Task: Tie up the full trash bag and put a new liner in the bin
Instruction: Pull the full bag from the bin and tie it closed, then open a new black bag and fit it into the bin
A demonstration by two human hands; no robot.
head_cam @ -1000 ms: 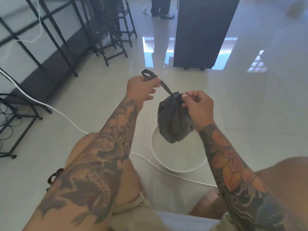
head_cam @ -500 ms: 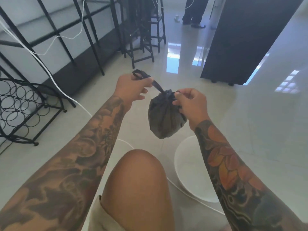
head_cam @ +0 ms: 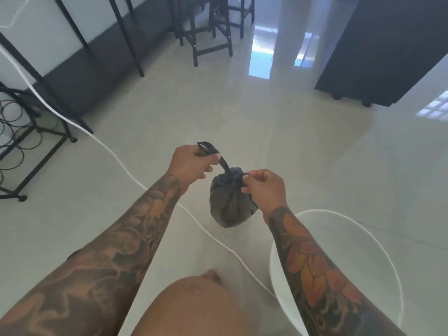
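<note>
Trash bag [head_cam: 230, 202] hangs above our glossy pale floor [head_cam: 303, 146], left hand [head_cam: 191, 163] clenched on its strap [head_cam: 224, 163], right hand [head_cam: 265, 190] pinching the neck (white bin [head_cam: 378, 238] just right, black stools [head_cam: 208, 27] beyond).

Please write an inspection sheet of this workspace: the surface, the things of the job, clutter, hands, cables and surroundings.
Surface: glossy pale tiled floor, with reflections.
Job's things: small dark trash bag, gathered at the top, held in the air; white bin on the floor at lower right, no liner seen inside.
Clutter: nothing seen.
Hands: left hand pulls the bag's strap; right hand pinches the bag's neck.
Cables: white cable runs across the floor, passing beside the bin.
Surroundings: black wire rack at left, black stools, dark cabinet at upper right.
</note>
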